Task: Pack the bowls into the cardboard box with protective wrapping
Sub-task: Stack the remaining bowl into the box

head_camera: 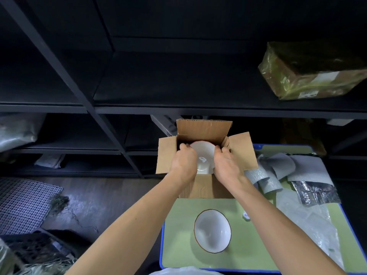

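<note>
Both hands grasp the red-rimmed white ceramic bowl (204, 155) inside the open brown cardboard box (206, 188). The left hand (183, 161) curls over the bowl's left edge and the right hand (226, 165) over its right edge, fingertips reaching down between the rim and the box walls. The bowl sits within the box opening with its hollow facing up towards the camera. Whether its base rests on the box floor is hidden. No wrapping shows around it.

The box stands at the far end of a green mat with a blue border (178, 231), its four flaps folded outward. A second white bowl with a dark rim (212, 231) waits upright on the mat, near the box's front wall and bare. To the right lie grey foam sheets (278, 169), a crumpled silver foil piece (315, 193) and clear plastic film (309, 221).

To do this step well, I judge the bowl should go down level and centred, with the fingers slipping out only once its weight is borne from below. The fit looks snug, so the knuckles may catch on the cardboard. Padding should go over this bowl before the second follows, or the ceramic rims could meet and chip.
</note>
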`<state>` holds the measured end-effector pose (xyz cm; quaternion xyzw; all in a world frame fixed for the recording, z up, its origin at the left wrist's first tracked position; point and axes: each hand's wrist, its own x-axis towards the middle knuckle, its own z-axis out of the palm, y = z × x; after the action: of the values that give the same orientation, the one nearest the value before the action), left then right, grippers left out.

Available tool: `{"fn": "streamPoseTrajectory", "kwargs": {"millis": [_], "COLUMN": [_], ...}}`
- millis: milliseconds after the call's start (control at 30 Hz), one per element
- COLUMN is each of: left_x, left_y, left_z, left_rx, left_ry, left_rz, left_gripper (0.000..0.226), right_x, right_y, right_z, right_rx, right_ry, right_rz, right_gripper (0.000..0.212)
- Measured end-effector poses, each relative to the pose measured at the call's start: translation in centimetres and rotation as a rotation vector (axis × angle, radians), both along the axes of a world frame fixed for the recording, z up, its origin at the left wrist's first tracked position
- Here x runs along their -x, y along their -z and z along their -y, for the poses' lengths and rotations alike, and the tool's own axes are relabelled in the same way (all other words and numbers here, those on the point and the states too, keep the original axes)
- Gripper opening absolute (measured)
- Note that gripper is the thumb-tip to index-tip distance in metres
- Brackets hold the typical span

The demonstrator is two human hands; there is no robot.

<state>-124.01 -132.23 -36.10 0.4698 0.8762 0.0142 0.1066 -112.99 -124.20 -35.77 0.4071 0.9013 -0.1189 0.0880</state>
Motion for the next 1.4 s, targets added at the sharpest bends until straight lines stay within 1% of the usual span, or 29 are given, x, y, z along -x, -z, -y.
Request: {"fn": "streamPoseTrajectory", "kwargs": {"millis": [133, 200, 267, 333, 467, 567, 667, 767, 900, 967, 1067, 1167, 1300, 1400], "left_x": [-0.9, -1.2, -1.4, -1.7, -2.7, -4.1, -6.2, -8.3, -11.1, -12.9, -15.7, -18.6, -22.4, -24.8], "left_y": [-1.2, -1.9, -2.4, -2.4, -2.2, -2.2, -2.3, -2.1, -2.4, -2.2, -1.2, 0.0, 2.6, 4.6], "left_z": [1.4, 2.3, 3.2, 4.2, 5.5, 5.6, 5.0, 4.2, 2.9, 2.3, 1.2, -0.3, -3.1, -5.2], "left_rx": [-0.033, -0.068, -0.111, -0.152, -0.245, -0.306, -0.337, -0.340, -0.398, -0.391, -0.308, -0.218, -0.091, 0.011], "left_ry": [0.018, 0.004, 0.012, 0.052, 0.122, 0.161, 0.213, 0.299, 0.440, 0.474, 0.537, 0.594, 0.622, 0.604], "left_rz": [0.053, 0.099, 0.094, 0.057, 0.060, 0.099, 0.141, 0.146, 0.191, 0.231, 0.262, 0.293, 0.316, 0.314], "left_gripper": [0.041, 0.034, 0.024, 0.020, 0.029, 0.029, 0.025, 0.022, 0.023, 0.021, 0.023, 0.029, 0.035, 0.043], "right_x": [-0.9, -1.5, -2.3, -3.3, -5.8, -8.0, -10.3, -12.6, -16.2, -18.4, -22.0, -25.8, -30.7, -33.7], "right_y": [-0.3, -0.4, -0.5, -0.7, -1.3, -1.7, -1.9, -1.8, -1.2, -0.6, 0.9, 2.4, 4.0, 4.9], "right_z": [0.5, 0.9, 1.2, 1.4, 2.1, 2.6, 3.1, 3.4, 3.1, 2.8, 2.1, 1.3, 0.3, -0.8], "right_rx": [0.003, -0.011, -0.019, -0.006, -0.014, -0.028, -0.050, -0.062, -0.060, -0.049, -0.001, 0.055, 0.124, 0.178], "right_ry": [-0.015, -0.043, -0.066, -0.083, -0.088, -0.064, -0.023, 0.017, 0.091, 0.133, 0.227, 0.325, 0.460, 0.545], "right_rz": [-0.032, -0.055, -0.090, -0.151, -0.300, -0.395, -0.425, -0.447, -0.402, -0.358, -0.277, -0.207, -0.103, -0.044], "right_gripper": [0.037, 0.029, 0.024, 0.027, 0.036, 0.031, 0.027, 0.029, 0.026, 0.027, 0.035, 0.038, 0.043, 0.048]}}
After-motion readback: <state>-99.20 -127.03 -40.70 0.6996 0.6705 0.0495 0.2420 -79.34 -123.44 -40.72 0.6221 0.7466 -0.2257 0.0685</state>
